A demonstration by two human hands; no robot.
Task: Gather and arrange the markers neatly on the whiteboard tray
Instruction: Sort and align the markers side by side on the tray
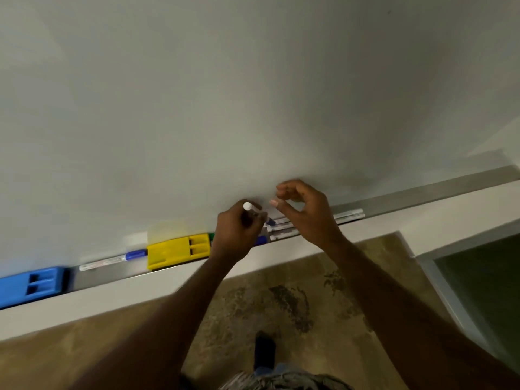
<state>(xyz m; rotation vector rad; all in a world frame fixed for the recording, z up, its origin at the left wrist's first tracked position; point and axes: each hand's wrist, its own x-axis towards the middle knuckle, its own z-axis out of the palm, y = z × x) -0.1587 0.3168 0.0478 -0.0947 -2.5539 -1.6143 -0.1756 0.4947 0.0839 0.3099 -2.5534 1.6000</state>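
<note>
The person stood close to the big white whiteboard [253,94] with both arms stretched out to the long grey metal tray [422,197] at its bottom edge. The left hand [239,230] was curled tight around a white marker with a round white end [248,206], which stuck up out of the fist. Just beside it, the right hand [302,211] hung over the tray with its fingers [274,203] bent and loose, and it held nothing.

Under the right hand lay a bunch of white markers [315,220], side by side along the tray, with blue caps near the left hand. A bit of green [211,236] peeked out just left of the left hand, partly hidden. Next to that sat a yellow plastic eraser block [178,250]. Farther left lay a white marker with a blue cap [112,260], alone on the tray. Farthest from the hands was a blue plastic eraser block [31,285].

Below the arms was a brown speckled floor [281,299].
</note>
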